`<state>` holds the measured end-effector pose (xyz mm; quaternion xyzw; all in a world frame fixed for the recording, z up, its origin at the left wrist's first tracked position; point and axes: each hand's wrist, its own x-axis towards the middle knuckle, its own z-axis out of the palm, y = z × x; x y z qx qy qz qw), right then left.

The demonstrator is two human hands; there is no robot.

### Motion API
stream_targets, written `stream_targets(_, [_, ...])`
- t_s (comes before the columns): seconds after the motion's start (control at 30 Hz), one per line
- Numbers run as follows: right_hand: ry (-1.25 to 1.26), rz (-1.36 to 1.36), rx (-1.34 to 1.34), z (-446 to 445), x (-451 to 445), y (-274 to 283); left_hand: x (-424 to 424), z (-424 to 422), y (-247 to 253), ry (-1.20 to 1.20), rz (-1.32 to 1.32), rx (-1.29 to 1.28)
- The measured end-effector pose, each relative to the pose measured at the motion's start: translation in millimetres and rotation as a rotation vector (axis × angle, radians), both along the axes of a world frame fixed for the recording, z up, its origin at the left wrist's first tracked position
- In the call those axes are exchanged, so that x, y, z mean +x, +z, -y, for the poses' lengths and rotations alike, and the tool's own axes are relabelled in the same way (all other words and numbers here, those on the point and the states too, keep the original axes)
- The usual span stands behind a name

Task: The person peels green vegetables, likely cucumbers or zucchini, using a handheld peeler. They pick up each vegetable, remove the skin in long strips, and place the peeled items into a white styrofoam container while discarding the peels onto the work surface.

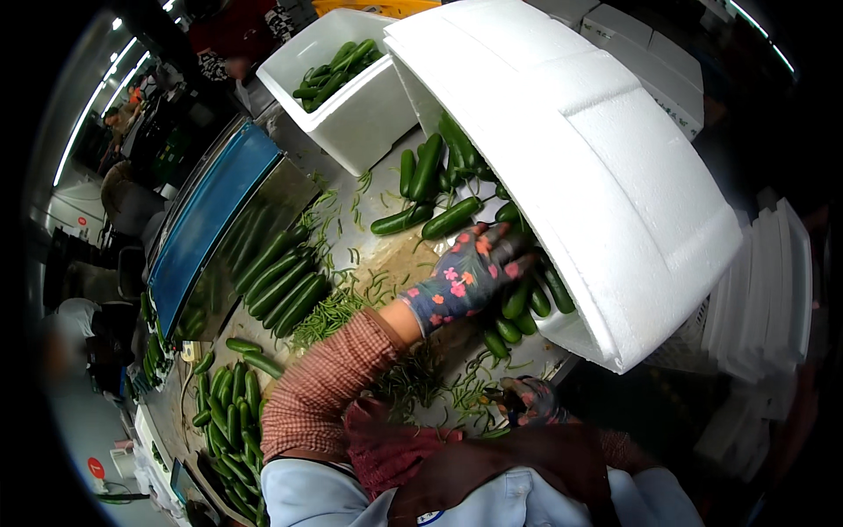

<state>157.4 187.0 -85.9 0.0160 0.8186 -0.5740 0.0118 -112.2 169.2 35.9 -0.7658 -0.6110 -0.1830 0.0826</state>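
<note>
My left hand (464,277), in a dark floral-print glove, reaches over smooth green cucumbers (517,300) at the mouth of a white foam box (593,165). The box lies tipped on its side, its opening facing the steel table (395,184). My left fingers are spread over the cucumbers; their tips blur, so a grip cannot be made out. Close to my body, my right hand (537,398) wears a matching glove. Its fingers curl around something dark that is too unclear to name. Cut green stems (471,388) lie beside it. More cucumbers (425,168) have spilled before the box.
A second foam box (355,125) with cucumbers stands behind. Long cucumbers (283,283) lie in a row against a blue-topped metal divider (217,224). A cucumber pile (230,408) sits at the left. Foam lids or boxes (757,290) are stacked right; a person (234,33) stands across.
</note>
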Motion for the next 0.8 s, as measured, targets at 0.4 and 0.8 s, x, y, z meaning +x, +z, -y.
stream_targets(0.4, [-0.108, -0.459, 0.157, 8, 7, -34, 19, -18, -23, -0.151, 0.087, -0.174])
stream_targets(0.8, [-0.059, -0.125, -0.458, 12, 3, -3, 5, 45, -6, -0.019, 0.267, -0.683])
